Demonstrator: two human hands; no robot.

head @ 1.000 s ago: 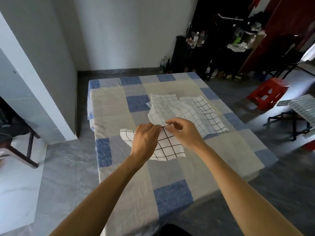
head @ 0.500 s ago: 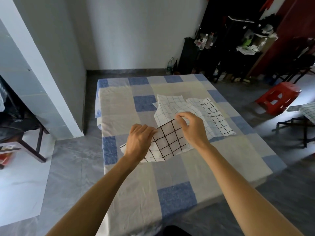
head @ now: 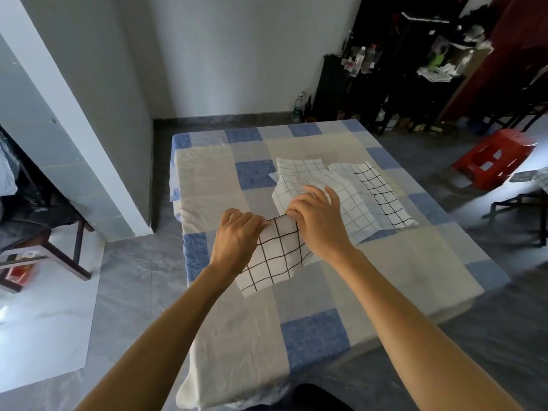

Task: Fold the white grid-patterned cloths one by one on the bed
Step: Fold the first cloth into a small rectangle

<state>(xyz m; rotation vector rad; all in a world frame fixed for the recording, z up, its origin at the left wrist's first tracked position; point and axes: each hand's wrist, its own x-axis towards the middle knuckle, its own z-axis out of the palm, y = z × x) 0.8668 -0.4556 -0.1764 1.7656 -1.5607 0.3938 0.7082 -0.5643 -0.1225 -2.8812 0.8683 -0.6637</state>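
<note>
Pinching the cloth (head: 275, 256) by its far edge, left hand (head: 237, 237) and right hand (head: 318, 225) raise it higher than 1 second ago; folding begins.

Looked onto a white wall (head: 237, 54) and grey floor (head: 133, 286); held dark cluttered shelves (head: 400, 84) far right, a red stool (head: 492, 157) nearby, brightly lit there.

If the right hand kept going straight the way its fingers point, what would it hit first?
Most likely the pile of unfolded grid cloths lying just beyond the right hand on the bed. The fingertips may be over it; depth is unclear.
</note>
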